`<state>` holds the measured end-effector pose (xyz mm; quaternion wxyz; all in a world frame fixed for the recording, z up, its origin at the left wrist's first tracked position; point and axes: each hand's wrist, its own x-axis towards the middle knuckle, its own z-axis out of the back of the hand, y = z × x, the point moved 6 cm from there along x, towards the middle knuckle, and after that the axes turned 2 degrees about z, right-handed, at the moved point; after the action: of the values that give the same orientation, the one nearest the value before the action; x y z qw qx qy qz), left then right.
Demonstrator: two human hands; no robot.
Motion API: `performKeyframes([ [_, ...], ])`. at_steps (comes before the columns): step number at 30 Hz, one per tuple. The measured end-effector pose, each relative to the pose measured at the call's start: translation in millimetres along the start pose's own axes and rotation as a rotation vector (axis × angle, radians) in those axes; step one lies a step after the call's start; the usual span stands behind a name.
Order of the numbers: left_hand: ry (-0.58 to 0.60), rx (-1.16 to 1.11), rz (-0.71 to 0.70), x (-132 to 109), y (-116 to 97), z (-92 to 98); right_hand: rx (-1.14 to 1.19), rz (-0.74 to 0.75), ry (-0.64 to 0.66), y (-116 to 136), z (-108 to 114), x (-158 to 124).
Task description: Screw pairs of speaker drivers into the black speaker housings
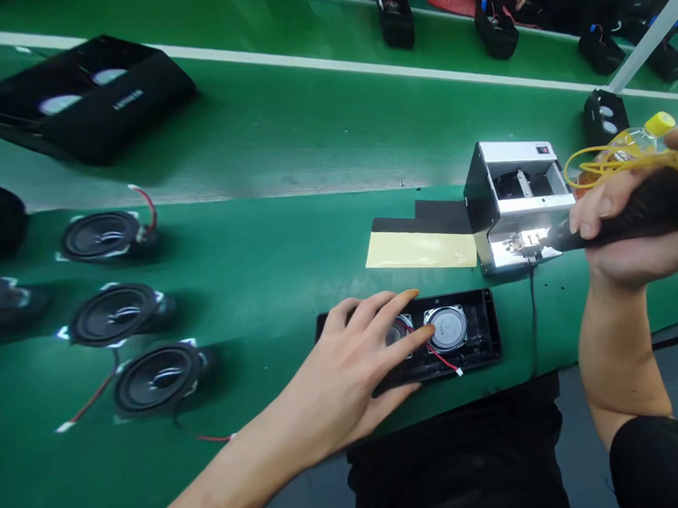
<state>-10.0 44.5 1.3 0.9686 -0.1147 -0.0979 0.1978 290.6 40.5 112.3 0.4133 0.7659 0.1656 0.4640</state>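
A black speaker housing (477,330) lies near the table's front edge with a round silver driver (446,329) and a red wire in it. My left hand (355,365) rests flat on the housing's left part, fingers spread over a second driver. My right hand (624,226) is closed round a black electric screwdriver (645,207) with a yellow coiled cord (604,160). The tool's tip points at the tray of a silver screw feeder (510,201).
Three loose black speaker drivers (117,312) with red wires lie at the left. A large black enclosure (85,96) sits on the belt at the back left. A yellow sheet (420,249) lies beside the feeder. Another person's hand and black units are at the far edge.
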Motion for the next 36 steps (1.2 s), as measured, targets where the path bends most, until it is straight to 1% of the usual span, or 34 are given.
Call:
performKeyframes([
  [2,-0.039,-0.004,0.015,4,-3,-1.5,-0.012,0.123,-0.018,0,-1,-2],
  [6,-0.048,0.001,-0.010,14,-16,-6.2,-0.031,0.146,0.092,-7,-3,-11],
  [10,-0.076,0.010,0.018,19,-24,-8.6,-0.013,0.216,0.128,-9,8,-19],
  [12,-0.078,0.019,0.027,19,-26,-10.0,0.003,0.210,0.145,-12,10,-21],
  [16,-0.082,0.028,0.034,17,-26,-12.2,-0.021,0.156,0.120,-13,12,-23],
  [20,-0.095,-0.001,0.037,16,-23,-14.6,-0.019,0.158,0.115,2,10,-27],
  [24,-0.093,-0.024,0.044,16,-22,-16.2,-0.003,0.235,0.063,14,11,-20],
  [27,-0.091,-0.016,0.046,16,-22,-15.2,-0.003,0.246,0.070,7,9,-12],
  [31,-0.069,-0.003,0.043,16,-24,-14.6,-0.016,0.159,0.095,-8,8,-10],
  [33,-0.069,-0.009,0.046,16,-24,-14.2,-0.037,0.154,0.108,-9,7,-11],
  [36,-0.067,-0.038,0.053,13,-24,-13.4,-0.061,0.191,0.088,-4,7,-15],
])
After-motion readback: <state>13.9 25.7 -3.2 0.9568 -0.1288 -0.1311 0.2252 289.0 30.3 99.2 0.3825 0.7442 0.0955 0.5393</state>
